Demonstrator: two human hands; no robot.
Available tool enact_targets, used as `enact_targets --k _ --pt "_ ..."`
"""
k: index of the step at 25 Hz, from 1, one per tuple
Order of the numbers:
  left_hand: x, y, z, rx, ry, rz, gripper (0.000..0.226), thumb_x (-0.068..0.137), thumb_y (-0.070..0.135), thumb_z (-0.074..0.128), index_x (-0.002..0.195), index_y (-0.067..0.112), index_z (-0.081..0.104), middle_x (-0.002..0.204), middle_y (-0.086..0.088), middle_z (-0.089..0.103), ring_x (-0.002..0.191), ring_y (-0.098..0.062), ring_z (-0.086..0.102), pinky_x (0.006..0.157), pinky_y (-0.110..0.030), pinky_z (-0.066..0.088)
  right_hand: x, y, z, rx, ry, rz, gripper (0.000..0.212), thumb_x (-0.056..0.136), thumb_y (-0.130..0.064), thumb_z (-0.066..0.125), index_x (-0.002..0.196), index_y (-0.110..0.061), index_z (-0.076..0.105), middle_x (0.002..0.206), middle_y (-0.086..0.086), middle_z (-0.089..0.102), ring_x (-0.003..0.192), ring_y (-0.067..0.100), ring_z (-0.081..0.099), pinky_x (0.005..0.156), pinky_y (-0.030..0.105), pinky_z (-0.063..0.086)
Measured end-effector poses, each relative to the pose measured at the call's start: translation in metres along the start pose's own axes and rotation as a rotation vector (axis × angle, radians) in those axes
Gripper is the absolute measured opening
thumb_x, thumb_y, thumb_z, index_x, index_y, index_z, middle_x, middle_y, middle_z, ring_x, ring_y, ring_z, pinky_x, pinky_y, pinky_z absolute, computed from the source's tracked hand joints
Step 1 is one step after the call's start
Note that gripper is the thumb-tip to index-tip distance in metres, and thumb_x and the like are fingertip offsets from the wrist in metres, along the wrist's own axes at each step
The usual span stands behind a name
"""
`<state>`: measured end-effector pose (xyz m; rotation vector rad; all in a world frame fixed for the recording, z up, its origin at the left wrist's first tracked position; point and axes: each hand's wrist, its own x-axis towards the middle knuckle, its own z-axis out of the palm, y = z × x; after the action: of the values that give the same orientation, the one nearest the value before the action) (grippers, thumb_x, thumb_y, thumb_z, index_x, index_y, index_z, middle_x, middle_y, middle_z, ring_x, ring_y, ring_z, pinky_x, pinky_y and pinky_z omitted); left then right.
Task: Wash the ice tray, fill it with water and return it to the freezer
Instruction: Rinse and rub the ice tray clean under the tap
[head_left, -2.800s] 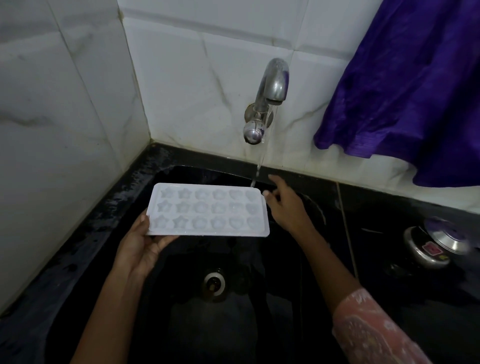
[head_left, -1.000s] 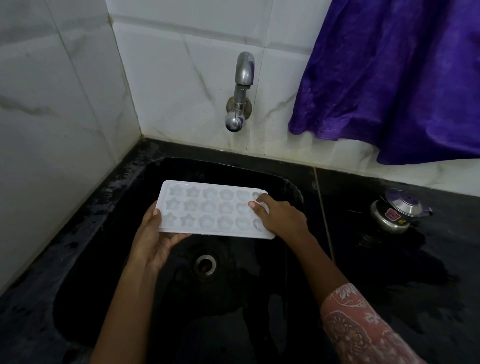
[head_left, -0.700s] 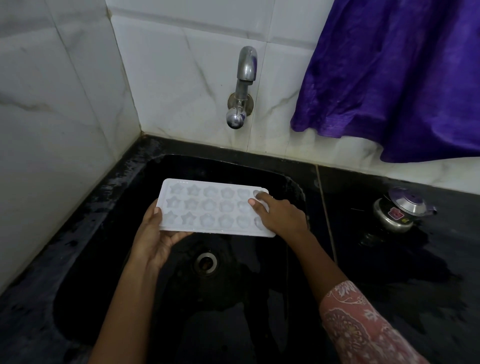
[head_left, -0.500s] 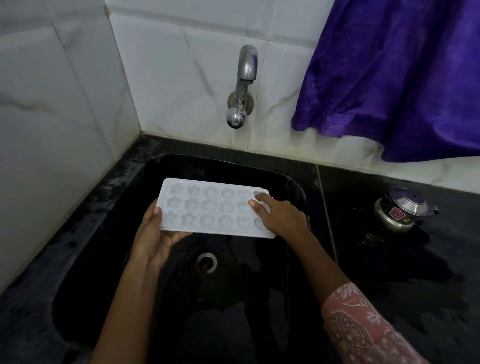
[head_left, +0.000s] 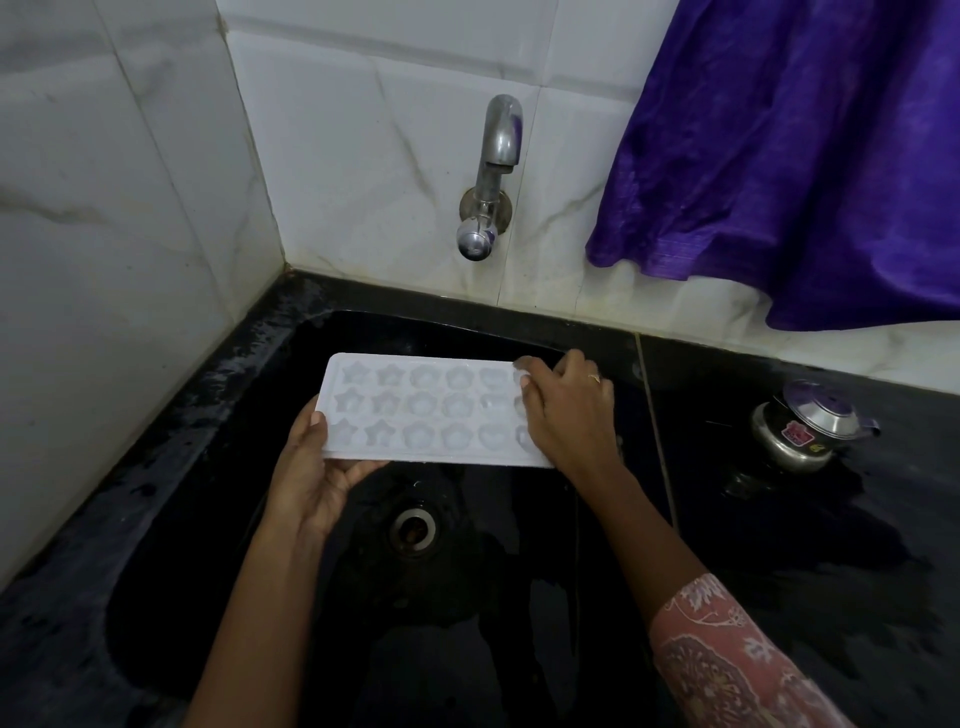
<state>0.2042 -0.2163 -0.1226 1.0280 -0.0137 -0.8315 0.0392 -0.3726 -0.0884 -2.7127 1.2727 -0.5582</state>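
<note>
You are holding the ice tray (head_left: 421, 410) flat, cups facing up, over the black sink (head_left: 208, 519), above the drain (head_left: 413, 527) and in front of the tap (head_left: 491, 176). Your left hand (head_left: 311, 478) is keeping a grip on its left end, thumb on the rim, fingers underneath. Your right hand (head_left: 569, 410) is clasping the right end, fingers curled over the top. A steel pot (head_left: 805, 426) is sitting on the table (head_left: 779, 545) to the right, with a purple cloth (head_left: 805, 156) hanging above.

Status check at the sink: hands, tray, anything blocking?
Left hand grips ice tray at left end, right hand holds right end. Tray level above sink, cavities up. No stream from tap, nothing blocking.
</note>
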Motion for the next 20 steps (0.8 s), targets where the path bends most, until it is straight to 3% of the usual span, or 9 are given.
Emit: enact_targets --k 7,12,16,20 --pt "0.003 -0.001 -0.001 0.071 -0.001 0.005 0.033 0.102 0.023 0.029 0.129 0.019 0.049 0.111 -0.002 0.062 0.097 -0.023 0.062 0.057 -0.038 0.059 0.018 -0.012 0.001 -0.046 -0.258 -0.051 0.046 0.091 -0.004 0.037 0.122 -0.031 0.058 0.113 0.006 0.043 0.111 0.023 0.039 0.096 0.036 0.023" --pt "0.001 -0.002 -0.001 0.047 0.005 0.005 0.028 0.102 0.023 0.030 0.117 0.022 0.054 0.108 -0.002 0.063 0.095 -0.022 0.062 0.054 -0.036 0.058 0.022 -0.018 0.003 -0.047 -0.335 -0.045 0.050 0.090 -0.001 0.037 0.121 -0.033 0.059 0.112 0.006 0.042 0.112 0.024 0.038 0.100 0.035 0.021" --pt "0.001 0.000 0.000 0.050 0.020 0.017 0.032 0.102 0.023 0.030 0.126 0.018 0.050 0.108 -0.003 0.062 0.095 -0.022 0.062 0.056 -0.037 0.059 0.023 -0.019 0.005 -0.044 -0.374 -0.045 0.055 0.091 0.000 0.035 0.127 -0.036 0.053 0.114 0.006 0.041 0.114 0.024 0.038 0.101 0.036 0.020" --pt "0.001 0.002 -0.002 0.044 0.021 0.025 0.034 0.102 0.023 0.030 0.130 0.016 0.048 0.108 -0.003 0.062 0.095 -0.022 0.062 0.057 -0.038 0.059 0.022 -0.013 0.004 -0.101 -0.364 -0.069 0.054 0.091 -0.005 0.039 0.127 -0.044 0.051 0.100 0.002 0.033 0.111 0.024 0.039 0.100 0.038 0.022"
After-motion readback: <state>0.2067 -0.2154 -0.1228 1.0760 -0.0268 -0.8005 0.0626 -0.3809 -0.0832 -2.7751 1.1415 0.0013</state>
